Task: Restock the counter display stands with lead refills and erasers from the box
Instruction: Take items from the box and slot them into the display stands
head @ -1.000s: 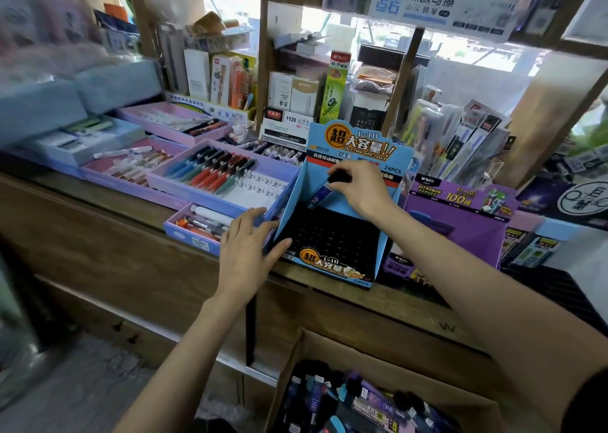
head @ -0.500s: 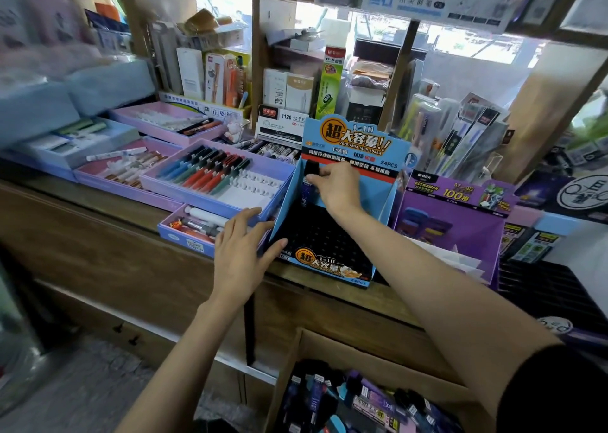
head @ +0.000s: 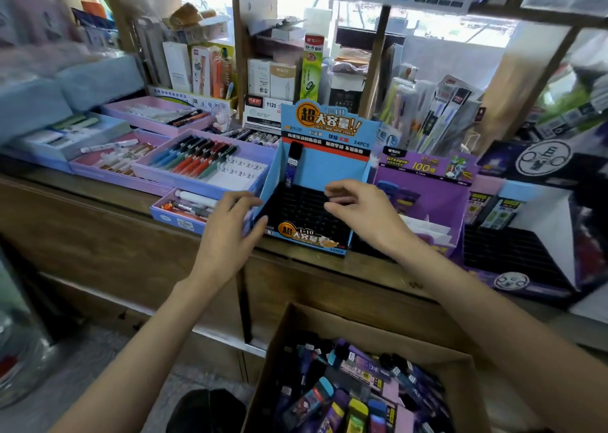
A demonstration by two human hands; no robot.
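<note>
Cardboard box (head: pixel 371 326) of lead refills (head: pixel 362 366) is seen at six o'clock from the empty, half-curled right hand (head: pixel 362 212). Blue stand (head: pixel 332 166) is gripped by left hand (head: pixel 227 232).

Place: it was a stationery shop, at its sales counter.
Counter: a long wooden counter (head: pixel 98 235) ran across the middle of the frame, crowded with goods.
Trays: lilac and pink trays (head: pixel 148 177) at centre left held rows of pens.
Stands: a blue display stand (head: pixel 329 129) marked "24PCS" and a purple display stand (head: pixel 427 182) stood at centre and centre right.
Shelves: boxed goods (head: pixel 273 77) and hanging packs (head: pixel 437 110) filled the upper centre.
Stock: a cardboard box (head: pixel 362 327) at the bottom held many small packets.
</note>
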